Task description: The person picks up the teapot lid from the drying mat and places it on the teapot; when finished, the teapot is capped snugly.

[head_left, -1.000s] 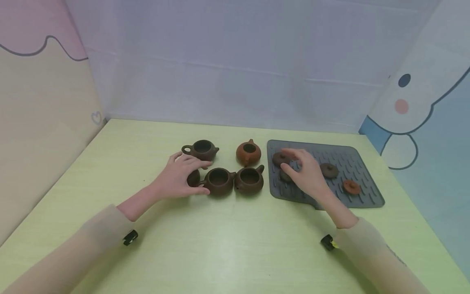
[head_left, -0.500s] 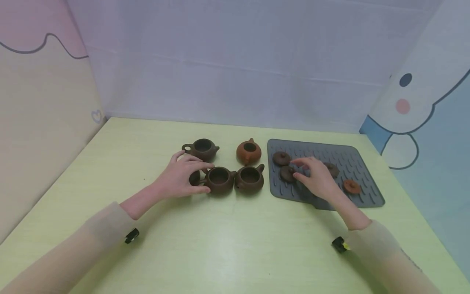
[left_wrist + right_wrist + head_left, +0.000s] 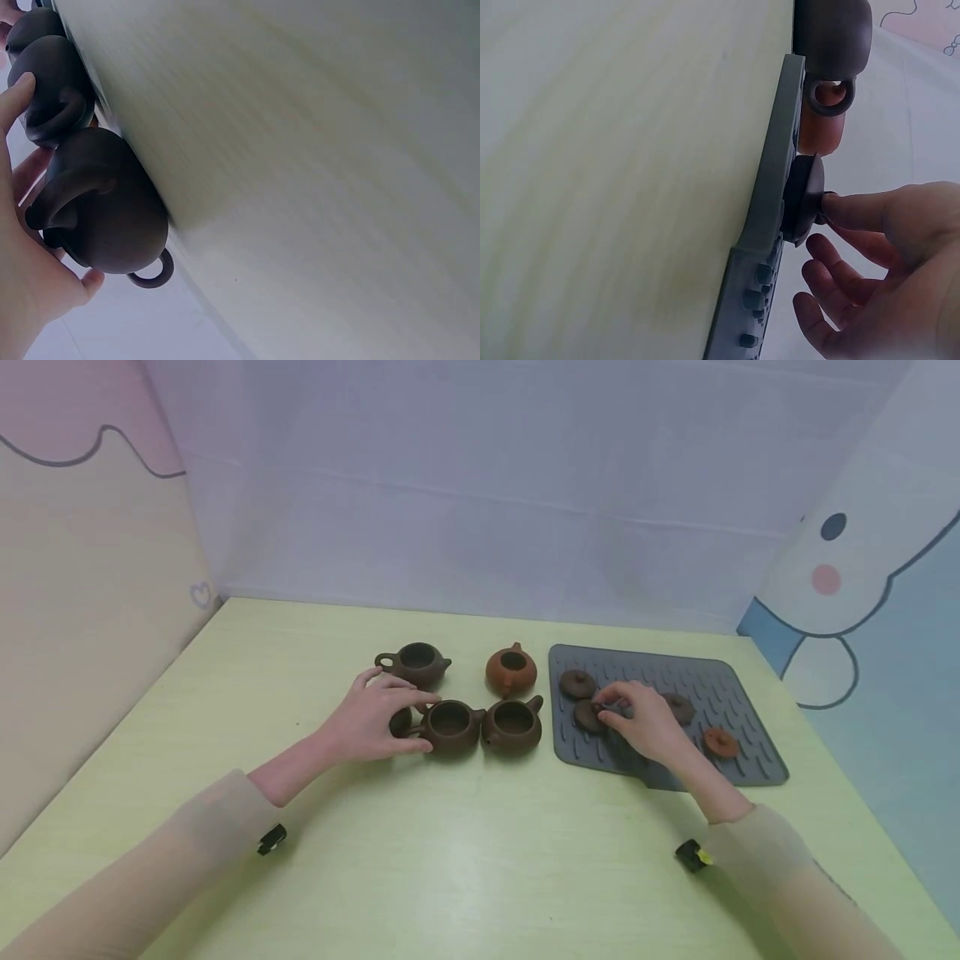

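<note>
With thumb and fingertip, my right hand pinches the knob of a dark brown teapot lid, seen edge-on in the right wrist view as a dark disc at the grey mat. My left hand spreads its relaxed fingers over a dark lidless teapot, mostly hidden in the head view. Its handle and rounded body show in the left wrist view. The left thumb tip lies at the neighbouring dark teapot, whose open mouth faces up. A third dark teapot stands right of that one.
Behind stand another dark teapot and a reddish one, both lidless. The grey ribbed mat at right also bears a dark lid, another dark lid partly behind my hand, and a reddish lid.
My right hand has shifted right and toward me, away from above the two left lids, and its fingers have come together on the nearer lid's knob. The left hand stays nearly still.
</note>
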Action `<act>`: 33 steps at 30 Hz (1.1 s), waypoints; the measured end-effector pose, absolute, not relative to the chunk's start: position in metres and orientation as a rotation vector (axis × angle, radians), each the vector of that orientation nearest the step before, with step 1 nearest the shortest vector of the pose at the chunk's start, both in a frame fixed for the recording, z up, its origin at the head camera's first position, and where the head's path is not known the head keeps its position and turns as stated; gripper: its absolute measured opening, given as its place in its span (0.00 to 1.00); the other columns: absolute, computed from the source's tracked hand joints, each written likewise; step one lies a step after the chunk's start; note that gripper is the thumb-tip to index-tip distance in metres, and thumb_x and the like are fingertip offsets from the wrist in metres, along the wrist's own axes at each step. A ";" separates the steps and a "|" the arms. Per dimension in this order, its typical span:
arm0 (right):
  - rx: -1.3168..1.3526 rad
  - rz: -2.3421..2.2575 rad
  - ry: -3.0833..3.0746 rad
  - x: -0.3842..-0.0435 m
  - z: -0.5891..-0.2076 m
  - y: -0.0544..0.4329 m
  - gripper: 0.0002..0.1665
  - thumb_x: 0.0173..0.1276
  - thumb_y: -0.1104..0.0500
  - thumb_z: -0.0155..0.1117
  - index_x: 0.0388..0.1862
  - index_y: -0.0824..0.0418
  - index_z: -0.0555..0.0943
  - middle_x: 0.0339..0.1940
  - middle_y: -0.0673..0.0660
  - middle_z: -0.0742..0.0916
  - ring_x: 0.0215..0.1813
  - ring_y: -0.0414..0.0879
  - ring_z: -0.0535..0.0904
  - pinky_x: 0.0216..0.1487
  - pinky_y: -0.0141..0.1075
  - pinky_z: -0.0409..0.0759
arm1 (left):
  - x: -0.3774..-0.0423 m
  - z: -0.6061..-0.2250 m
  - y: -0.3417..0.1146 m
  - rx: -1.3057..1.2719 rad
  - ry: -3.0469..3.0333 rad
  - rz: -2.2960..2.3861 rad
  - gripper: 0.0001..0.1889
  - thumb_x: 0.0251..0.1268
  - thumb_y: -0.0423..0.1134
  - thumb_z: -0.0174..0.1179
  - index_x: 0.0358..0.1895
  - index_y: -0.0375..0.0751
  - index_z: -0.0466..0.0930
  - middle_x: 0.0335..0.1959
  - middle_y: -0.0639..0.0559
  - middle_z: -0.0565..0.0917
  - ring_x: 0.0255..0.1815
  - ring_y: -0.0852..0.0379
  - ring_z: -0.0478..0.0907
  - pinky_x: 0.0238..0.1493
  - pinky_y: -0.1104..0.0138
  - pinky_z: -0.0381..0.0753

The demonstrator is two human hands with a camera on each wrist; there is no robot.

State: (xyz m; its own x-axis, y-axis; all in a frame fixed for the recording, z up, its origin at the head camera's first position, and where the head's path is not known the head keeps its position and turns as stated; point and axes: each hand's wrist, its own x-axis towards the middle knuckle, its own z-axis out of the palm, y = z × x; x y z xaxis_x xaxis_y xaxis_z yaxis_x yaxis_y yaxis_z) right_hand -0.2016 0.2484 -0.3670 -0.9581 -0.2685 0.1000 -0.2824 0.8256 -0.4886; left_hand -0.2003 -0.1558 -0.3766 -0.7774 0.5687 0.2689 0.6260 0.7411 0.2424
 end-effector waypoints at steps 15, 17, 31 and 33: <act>0.431 0.835 -2.883 -0.202 -0.365 0.247 0.12 0.72 0.62 0.61 0.53 0.63 0.80 0.52 0.65 0.82 0.54 0.60 0.75 0.54 0.56 0.75 | -0.200 -0.376 -0.155 -0.939 -2.828 -0.506 0.35 0.50 0.63 0.71 0.64 0.57 0.78 0.59 0.59 0.84 0.62 0.48 0.75 0.69 0.44 0.64; 0.425 0.839 -2.869 -0.202 -0.365 0.246 0.13 0.72 0.62 0.61 0.53 0.63 0.80 0.52 0.65 0.81 0.54 0.60 0.75 0.54 0.56 0.75 | -0.200 -0.376 -0.155 -0.938 -2.830 -0.516 0.35 0.50 0.62 0.71 0.64 0.57 0.78 0.59 0.59 0.84 0.62 0.48 0.75 0.68 0.44 0.65; 0.424 0.909 -2.768 -0.203 -0.366 0.231 0.13 0.73 0.60 0.61 0.53 0.63 0.79 0.50 0.64 0.81 0.52 0.58 0.75 0.56 0.54 0.74 | -0.199 -0.376 -0.155 -0.951 -2.839 -0.498 0.35 0.51 0.62 0.71 0.64 0.55 0.78 0.60 0.59 0.84 0.59 0.49 0.77 0.64 0.46 0.71; 0.431 0.932 -2.739 -0.203 -0.365 0.228 0.12 0.73 0.60 0.61 0.52 0.63 0.79 0.50 0.64 0.82 0.52 0.58 0.75 0.55 0.54 0.74 | -0.200 -0.376 -0.154 -0.952 -2.839 -0.497 0.35 0.51 0.62 0.71 0.64 0.55 0.78 0.60 0.59 0.84 0.59 0.49 0.77 0.64 0.46 0.71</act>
State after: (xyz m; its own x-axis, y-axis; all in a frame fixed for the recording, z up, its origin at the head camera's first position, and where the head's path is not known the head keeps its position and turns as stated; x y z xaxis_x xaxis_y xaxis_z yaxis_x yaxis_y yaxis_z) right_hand -0.2033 0.2277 -0.3655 -0.9336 -0.2045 0.2943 -0.3416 0.7564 -0.5578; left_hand -0.1996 -0.1543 -0.3757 -0.7982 0.5676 0.2021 0.6025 0.7504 0.2720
